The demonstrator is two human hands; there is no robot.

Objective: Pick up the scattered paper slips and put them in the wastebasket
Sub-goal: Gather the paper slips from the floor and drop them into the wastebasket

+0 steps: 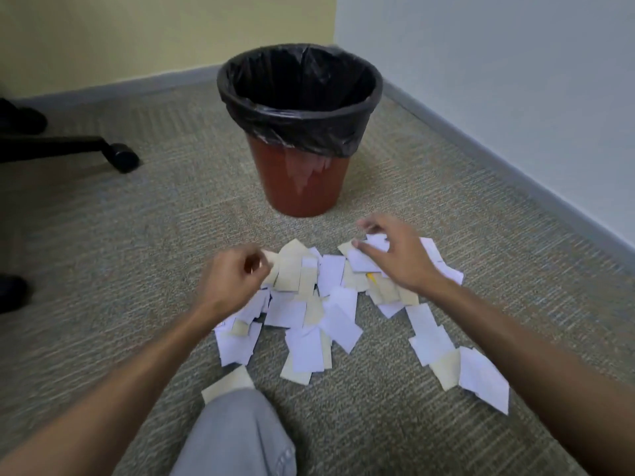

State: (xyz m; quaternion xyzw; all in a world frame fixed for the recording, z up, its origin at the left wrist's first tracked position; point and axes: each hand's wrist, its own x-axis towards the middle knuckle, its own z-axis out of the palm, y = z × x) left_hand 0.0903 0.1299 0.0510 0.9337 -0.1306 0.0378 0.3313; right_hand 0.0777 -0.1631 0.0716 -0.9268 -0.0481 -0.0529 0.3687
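Several white and beige paper slips [330,304] lie in a loose pile on the carpet in front of me. A red-brown wastebasket [299,180] with a black bag liner stands just beyond the pile, near the room corner. My left hand [233,273] is at the pile's left edge, fingers curled, pinching a beige slip. My right hand [395,255] is over the pile's far right part, its thumb and fingers closing on a white slip. Some slips are hidden under my hands.
An office chair's black leg and caster [120,156] sit on the carpet at the left. My grey-trousered knee [237,434] is at the bottom, resting over one beige slip. Walls with a grey baseboard [515,156] close the corner behind and right of the basket.
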